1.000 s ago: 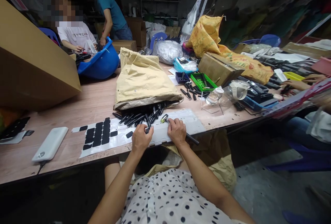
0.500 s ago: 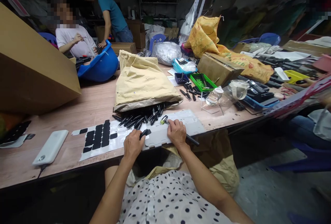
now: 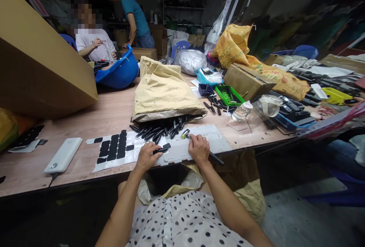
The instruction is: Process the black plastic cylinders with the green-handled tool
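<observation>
My left hand (image 3: 146, 156) pinches a slim black handle-like piece (image 3: 163, 149) against the grey-white board (image 3: 212, 137) at the table's front edge. My right hand (image 3: 199, 148) is closed around a small hammer (image 3: 185, 134), whose yellowish-ended head points toward the left and whose dark handle sticks out to the right. Just beyond both hands lies a heap of slim black pieces (image 3: 156, 133), spilling from the mouth of a tan paper bag (image 3: 168, 91). Left of my left hand is a white sheet (image 3: 107, 165) bearing rows of black rounded patches (image 3: 114, 146).
A white power bank (image 3: 64, 155) with a cable lies at left, below a large cardboard box (image 3: 42, 56). Rightward stand a green tray (image 3: 219, 91), a clear jar (image 3: 242, 110) and a carton (image 3: 248, 81). Two people are behind a blue basin (image 3: 121, 70).
The scene has shifted slightly rightward in view. The black piece in my left hand now lies flatter, with more of its length showing. My right hand keeps its grip on the hammer.
</observation>
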Demonstrator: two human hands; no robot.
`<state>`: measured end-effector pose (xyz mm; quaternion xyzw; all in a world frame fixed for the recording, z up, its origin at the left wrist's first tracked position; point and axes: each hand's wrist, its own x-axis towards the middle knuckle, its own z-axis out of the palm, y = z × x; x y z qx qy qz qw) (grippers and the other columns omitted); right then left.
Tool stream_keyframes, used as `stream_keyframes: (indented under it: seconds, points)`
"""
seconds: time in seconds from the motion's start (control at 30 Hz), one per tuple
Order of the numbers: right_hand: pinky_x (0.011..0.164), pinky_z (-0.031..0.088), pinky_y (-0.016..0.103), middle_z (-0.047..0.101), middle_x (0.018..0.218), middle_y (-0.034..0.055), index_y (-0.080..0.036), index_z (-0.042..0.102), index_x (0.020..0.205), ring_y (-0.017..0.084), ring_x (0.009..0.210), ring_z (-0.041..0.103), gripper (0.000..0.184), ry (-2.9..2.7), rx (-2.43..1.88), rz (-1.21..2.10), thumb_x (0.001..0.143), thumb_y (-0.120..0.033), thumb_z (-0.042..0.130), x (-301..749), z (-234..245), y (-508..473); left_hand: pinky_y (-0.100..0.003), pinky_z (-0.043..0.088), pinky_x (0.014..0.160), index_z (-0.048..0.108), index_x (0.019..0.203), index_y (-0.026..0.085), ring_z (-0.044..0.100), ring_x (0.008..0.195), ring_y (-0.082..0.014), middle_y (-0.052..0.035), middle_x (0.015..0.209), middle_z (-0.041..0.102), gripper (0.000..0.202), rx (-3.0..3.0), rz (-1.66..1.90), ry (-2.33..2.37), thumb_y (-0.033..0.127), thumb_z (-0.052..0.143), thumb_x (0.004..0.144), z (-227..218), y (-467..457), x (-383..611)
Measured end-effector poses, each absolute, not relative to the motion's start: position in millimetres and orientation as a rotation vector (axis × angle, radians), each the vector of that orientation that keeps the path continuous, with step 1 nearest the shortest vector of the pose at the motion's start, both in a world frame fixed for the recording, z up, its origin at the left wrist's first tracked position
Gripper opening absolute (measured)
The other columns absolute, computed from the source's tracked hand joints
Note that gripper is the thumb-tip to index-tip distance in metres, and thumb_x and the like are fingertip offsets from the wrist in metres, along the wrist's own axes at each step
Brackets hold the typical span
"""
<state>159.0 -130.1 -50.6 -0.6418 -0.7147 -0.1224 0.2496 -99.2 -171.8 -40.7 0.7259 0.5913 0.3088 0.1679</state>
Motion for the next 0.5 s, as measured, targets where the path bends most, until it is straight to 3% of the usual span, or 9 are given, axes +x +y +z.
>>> stream_keyframes:
  seconds: [0.5]
  points:
    - [0.074,0.029,0.033,0.057,0.090,0.0069,-0.025,0.072,0.113,0.023,0.086,0.044,0.029,-1.952,-1.733,-0.331,0.090,-0.016,0.055,161.2,-51.6,-130.3,-0.036,0.050,0.081,0.080,0.097,0.029,0.060,0.085,-0.0217,-0.0029,0.083,0.067,0.018,2.060,0.882,1.692,0.030,0.072,0.081,-39.9,-173.6,-98.6]
